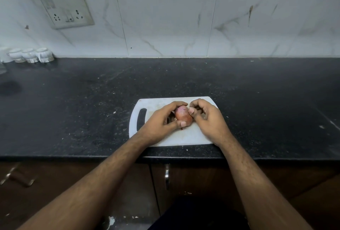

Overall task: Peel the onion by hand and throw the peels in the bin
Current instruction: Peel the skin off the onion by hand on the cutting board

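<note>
Head view, 1 frame. Onion (183, 116) sits over the middle of the white cutting board (165, 137), held between both hands; whether it rests on the board or is lifted just off it cannot be told.

Left hand (161, 119): fingers curled over the far side of the onion, thumb pressed on the near side, so it is gripping the bulb firmly.

Right hand (206, 117): fingers curled in, thumb and fingertips at the onion's right end. It looks like a pinch on the skin edge, but whether any skin is actually caught cannot be told at this size.

Progress, judged: early. The onion surface in view is reddish-brown and dull, reading as dry outer skin mostly on. A small pale scrap shows under the left palm beside the onion, possibly a first flake; not certain. No pile of peels shows on the board or on the black countertop (73, 110).

Left to do: strip the skin all round, gather the peels, carry them to the bin. No bin shows in this view, so its place is unknown.
</note>
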The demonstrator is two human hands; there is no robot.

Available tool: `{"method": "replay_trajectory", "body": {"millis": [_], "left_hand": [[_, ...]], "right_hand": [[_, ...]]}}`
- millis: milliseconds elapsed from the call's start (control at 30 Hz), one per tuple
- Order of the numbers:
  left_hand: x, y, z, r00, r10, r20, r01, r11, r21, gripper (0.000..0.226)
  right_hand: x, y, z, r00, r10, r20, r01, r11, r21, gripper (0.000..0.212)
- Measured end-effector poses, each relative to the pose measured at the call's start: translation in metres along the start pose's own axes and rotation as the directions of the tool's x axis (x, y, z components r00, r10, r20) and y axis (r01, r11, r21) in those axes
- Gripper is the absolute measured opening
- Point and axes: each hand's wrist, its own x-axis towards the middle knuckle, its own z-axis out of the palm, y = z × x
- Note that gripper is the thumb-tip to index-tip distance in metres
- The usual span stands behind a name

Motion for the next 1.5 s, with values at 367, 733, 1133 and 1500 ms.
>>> {"method": "replay_trajectory", "body": {"millis": [367, 733, 1133, 1500], "left_hand": [[0.003, -0.002, 0.001, 0.997, -0.068, -0.03, 0.065, 0.994, -0.093, 0.054], [0.002, -0.002, -0.001, 0.998, -0.054, -0.025, 0.051, 0.993, -0.109, 0.056], [0.0, 0.0, -0.002, 0.998, -0.062, -0.013, 0.06, 0.986, -0.158, 0.054], [0.001, 0.0, -0.003, 0.998, -0.063, -0.014, 0.06, 0.984, -0.168, 0.052]], "right_hand": [[-0.002, 0.001, 0.003, 0.995, -0.019, -0.096, 0.016, 0.999, -0.032, 0.016], [-0.002, -0.007, -0.001, 0.998, -0.055, -0.039, 0.053, 0.997, -0.05, 0.004], [-0.002, -0.006, 0.002, 0.996, -0.081, -0.03, 0.075, 0.984, -0.162, 0.006], [-0.004, -0.004, 0.007, 0.989, -0.145, -0.023, 0.131, 0.945, -0.3, 0.007]]}}
